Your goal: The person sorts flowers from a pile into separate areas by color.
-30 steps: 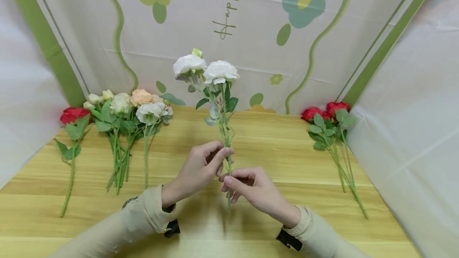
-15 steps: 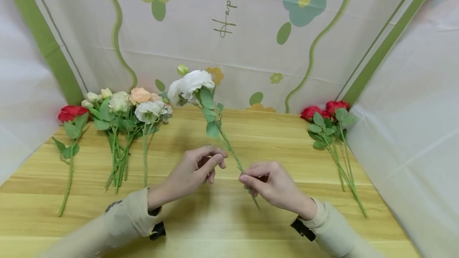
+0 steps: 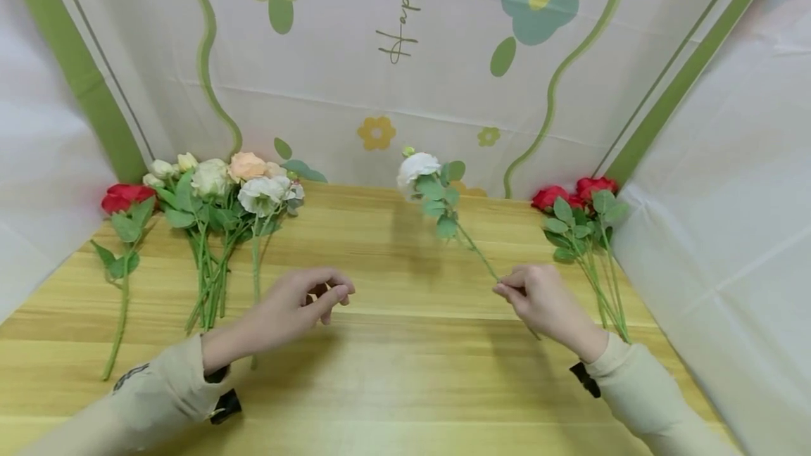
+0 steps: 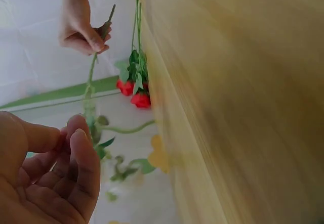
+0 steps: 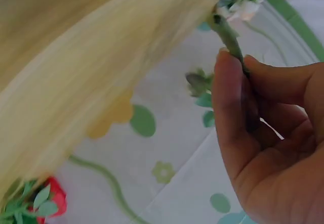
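Observation:
My right hand (image 3: 551, 305) pinches the green stem of a white artificial flower (image 3: 418, 169) between thumb and fingers. The flower leans up and to the left over the table, its head near the back edge; the stem's lower end sticks out below the fingers. In the right wrist view, thumb and forefinger meet on the stem (image 5: 229, 38). My left hand (image 3: 294, 305) hovers over the table's left middle, fingers loosely curled with nothing between them. The left wrist view shows that hand (image 4: 55, 173) holding nothing, with the right hand (image 4: 83, 32) and stem beyond it.
At the left lie a single red rose (image 3: 129, 199) and a group of pale stems, with a peach flower (image 3: 247, 167) and a white flower (image 3: 262, 195). Several red roses (image 3: 595, 192) lie at the right by the side wall. A printed cloth (image 3: 317, 55) hangs behind the wooden table (image 3: 405, 385).
My left hand has let go of the flower's stem and moved left. The right hand has carried the white flower to the right, tilting it left and lowering its head.

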Tool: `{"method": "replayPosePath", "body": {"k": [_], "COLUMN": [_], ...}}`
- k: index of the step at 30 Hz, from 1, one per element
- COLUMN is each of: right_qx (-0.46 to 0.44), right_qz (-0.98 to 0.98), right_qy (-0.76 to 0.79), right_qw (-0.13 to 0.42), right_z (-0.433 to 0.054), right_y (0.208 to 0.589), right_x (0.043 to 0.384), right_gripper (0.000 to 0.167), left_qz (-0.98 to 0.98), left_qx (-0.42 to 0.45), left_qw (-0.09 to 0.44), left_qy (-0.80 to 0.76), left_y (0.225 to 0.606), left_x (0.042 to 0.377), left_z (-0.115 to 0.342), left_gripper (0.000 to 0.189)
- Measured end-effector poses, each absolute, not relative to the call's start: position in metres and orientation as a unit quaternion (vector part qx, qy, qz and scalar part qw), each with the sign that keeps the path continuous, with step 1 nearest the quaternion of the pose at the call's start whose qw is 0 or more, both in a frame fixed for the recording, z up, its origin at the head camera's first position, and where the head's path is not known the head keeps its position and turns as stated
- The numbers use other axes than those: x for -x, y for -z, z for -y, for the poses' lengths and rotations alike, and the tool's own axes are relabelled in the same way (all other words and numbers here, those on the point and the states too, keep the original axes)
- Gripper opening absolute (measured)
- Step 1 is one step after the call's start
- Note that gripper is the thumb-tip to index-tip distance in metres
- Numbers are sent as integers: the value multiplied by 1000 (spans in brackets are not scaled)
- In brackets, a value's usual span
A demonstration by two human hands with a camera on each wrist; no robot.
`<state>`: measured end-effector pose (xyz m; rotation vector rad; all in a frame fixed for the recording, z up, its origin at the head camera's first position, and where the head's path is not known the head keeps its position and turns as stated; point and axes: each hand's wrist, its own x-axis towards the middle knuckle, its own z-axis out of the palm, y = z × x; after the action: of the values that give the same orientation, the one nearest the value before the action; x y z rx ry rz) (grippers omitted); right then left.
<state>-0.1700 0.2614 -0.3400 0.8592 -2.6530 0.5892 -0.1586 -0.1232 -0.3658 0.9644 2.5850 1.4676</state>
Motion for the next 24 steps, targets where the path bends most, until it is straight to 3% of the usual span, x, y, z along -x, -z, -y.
{"method": "replayPosePath", "body": {"k": [7,14,24], "right_qx": [-179,-89,-86], "right_qz": [970,990,994], "right_qy": [-115,-87,-62], "right_qw": [116,67,27], "right_z": [-300,-319,-315], "right_y": [343,353,356], "right_x": [186,194,197], "right_gripper": [46,34,51], "left_qz": [-838,-846,-845], "left_qx": [-299,-318,-357], "left_qw": [19,0,-10], "left_qy": [-455,-428,-398], "left_y": [362,360,357], "left_x": [159,163,165], "left_z": [129,125,120], "left_gripper": [16,15,14]}}
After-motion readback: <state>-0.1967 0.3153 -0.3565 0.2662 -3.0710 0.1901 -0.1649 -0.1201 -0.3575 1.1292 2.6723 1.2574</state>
